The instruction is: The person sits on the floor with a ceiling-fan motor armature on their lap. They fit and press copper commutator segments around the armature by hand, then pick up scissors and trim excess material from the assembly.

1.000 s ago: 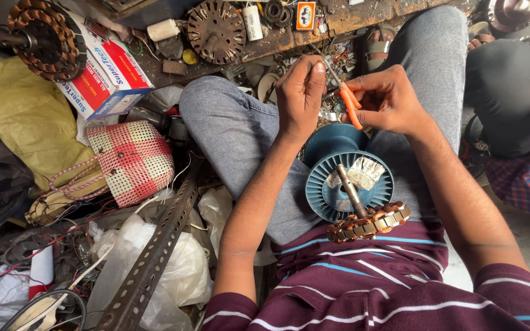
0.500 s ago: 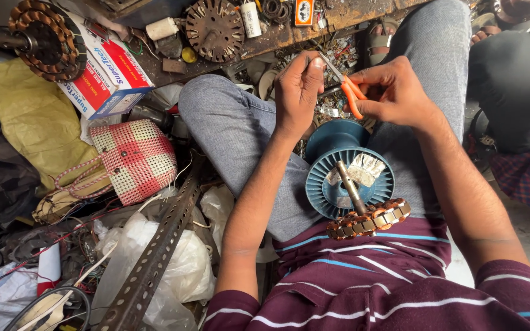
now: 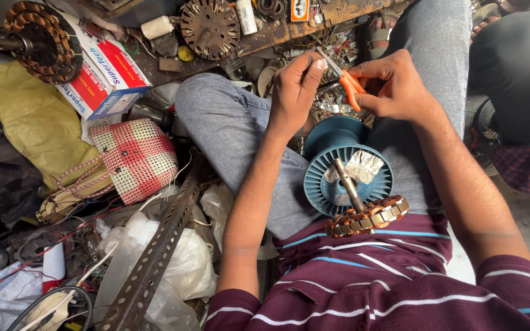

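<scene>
You are gripping orange-handled pliers (image 3: 352,91) in your right hand (image 3: 394,86), fingers clamped on the handles, while your left hand (image 3: 294,92) is pinching something thin — probably springy, easily kinked wire — above the heavy-looking blue fan motor (image 3: 346,171) in your lap.

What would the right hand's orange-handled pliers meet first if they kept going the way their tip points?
The right hand points the orange-handled pliers leftward at the left hand. The first thing in line looks like the left hand's fingertips, which pinch something too small to identify. Depth is unclear.
</scene>
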